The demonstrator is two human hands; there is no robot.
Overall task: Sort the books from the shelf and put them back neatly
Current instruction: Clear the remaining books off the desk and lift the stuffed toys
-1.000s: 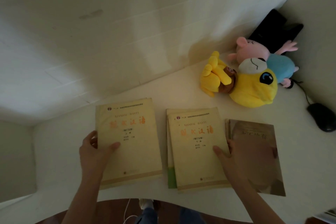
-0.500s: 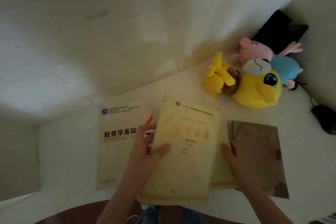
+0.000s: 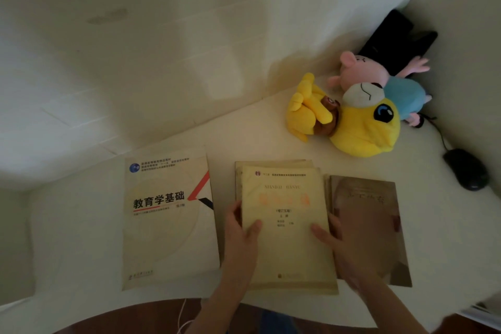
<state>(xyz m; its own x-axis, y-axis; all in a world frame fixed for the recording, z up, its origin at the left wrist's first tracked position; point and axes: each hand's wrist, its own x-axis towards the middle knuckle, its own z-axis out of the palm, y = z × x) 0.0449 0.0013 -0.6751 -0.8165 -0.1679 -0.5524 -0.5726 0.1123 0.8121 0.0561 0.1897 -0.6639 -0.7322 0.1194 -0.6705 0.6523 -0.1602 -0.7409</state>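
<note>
Two hands pinch the pale yellow paperback (image 3: 284,238) by its sides, thumbs on the matte, slightly worn cover: left hand (image 3: 241,238) on the left edge, right hand (image 3: 339,241) on the right. It tops the middle stack (image 3: 271,164) by the desk's (image 3: 67,225) front edge, long axis pointing at the wall.

A pale yellow book (image 3: 287,247) lettered in orange is seen between the fingers (image 3: 254,226), a white book (image 3: 168,238) striped red and black left of them.
</note>
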